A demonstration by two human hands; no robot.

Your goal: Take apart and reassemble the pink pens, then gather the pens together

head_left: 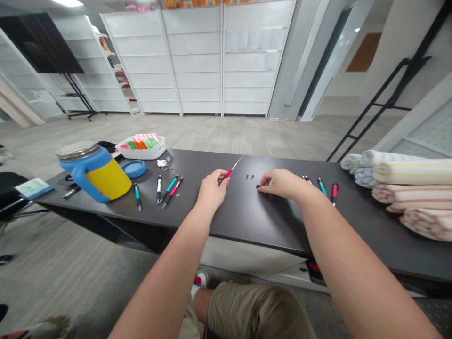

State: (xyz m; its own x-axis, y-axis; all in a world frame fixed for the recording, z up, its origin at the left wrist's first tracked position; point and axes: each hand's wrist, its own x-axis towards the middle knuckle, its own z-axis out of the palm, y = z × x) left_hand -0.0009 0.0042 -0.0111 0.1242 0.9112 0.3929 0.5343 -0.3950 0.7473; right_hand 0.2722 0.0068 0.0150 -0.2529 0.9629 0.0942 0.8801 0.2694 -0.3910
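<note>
forearms (158,278) out — left hand (212,190) angles red pen (229,172) up-right

1. The right hand (280,184) covers most of a small dark part (258,187), so its shape cannot be told.
2. The left hand's (212,190) fingers hide one end of a thin red pen (229,173).
3. Two tiny pieces (249,176) on the tabletop are too small to name, though they may be pen parts.
4. Colourful packages (197,4) are cut off by the top edge.
5. A black chair (10,190) is cut off by the left edge.
</note>
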